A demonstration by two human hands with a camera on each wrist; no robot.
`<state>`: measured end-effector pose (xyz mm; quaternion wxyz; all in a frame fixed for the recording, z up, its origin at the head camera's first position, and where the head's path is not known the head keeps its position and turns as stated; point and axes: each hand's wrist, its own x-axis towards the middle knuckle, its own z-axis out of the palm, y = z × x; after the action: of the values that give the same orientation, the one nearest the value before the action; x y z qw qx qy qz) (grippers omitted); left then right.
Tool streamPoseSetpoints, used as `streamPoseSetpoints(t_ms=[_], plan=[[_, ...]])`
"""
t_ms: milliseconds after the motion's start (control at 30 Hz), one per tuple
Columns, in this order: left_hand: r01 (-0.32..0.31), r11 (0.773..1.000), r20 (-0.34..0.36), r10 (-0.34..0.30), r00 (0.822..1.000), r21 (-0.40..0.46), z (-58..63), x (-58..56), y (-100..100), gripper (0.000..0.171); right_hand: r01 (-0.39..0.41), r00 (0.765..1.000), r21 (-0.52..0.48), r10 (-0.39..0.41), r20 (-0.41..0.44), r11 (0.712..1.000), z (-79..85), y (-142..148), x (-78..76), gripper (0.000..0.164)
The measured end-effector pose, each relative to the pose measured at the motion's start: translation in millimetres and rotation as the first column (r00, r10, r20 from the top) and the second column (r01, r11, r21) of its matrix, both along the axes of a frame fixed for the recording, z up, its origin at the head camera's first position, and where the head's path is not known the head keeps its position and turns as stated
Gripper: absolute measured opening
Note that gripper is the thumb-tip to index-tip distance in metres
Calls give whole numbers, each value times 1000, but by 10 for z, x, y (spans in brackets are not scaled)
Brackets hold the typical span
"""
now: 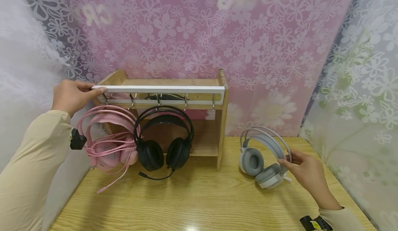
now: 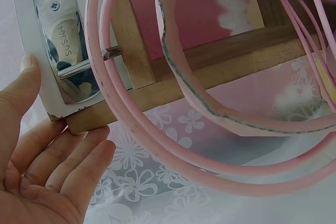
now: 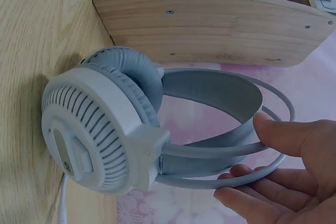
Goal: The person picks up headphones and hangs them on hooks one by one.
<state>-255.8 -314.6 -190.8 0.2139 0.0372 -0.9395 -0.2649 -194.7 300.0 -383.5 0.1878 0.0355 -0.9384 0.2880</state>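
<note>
My left hand [image 1: 71, 94] holds the left end of a white rail with metal hooks [image 1: 158, 88], fixed to the front of a wooden rack [image 1: 222, 134]. In the left wrist view its thumb lies on the rail and the fingers curl behind the wood. Pink headphones [image 1: 109, 118] hang by that hand from a hook at the left. Beside them hang black headphones [image 1: 150, 155] with a microphone boom. Off to the right, my right hand [image 1: 308, 170] grips the headband of white and grey headphones [image 3: 94, 124], thumb opposite fingers. Their ear cups are low, close to the tabletop.
Hooks on the right part of the rail [image 1: 213, 103] carry nothing. A wood-grain table [image 1: 199, 203] lies under everything. Flowered pink cloth [image 1: 186, 34] hangs behind, with pale flowered cloth [image 1: 360, 120] on the right side and white cloth [image 1: 28, 68] on the left.
</note>
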Motion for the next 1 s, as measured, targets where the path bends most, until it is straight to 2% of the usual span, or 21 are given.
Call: streamPoseSetpoints(t_ms=[233,633,1000], plan=[[-13,1000,12,13,1000,3,11,-2,8,79,-3,1000,-85,5,19,996,8,57,-33,57],[-14,1000,23,14,1000,19,-3,-31,-13,80,13,998,-204,-1,60,979,46,88,-73,61],[-18,1000,17,18,1000,15,0,-22,-2,79,-9,993,-199,32,116,980,210,99,-73,60]])
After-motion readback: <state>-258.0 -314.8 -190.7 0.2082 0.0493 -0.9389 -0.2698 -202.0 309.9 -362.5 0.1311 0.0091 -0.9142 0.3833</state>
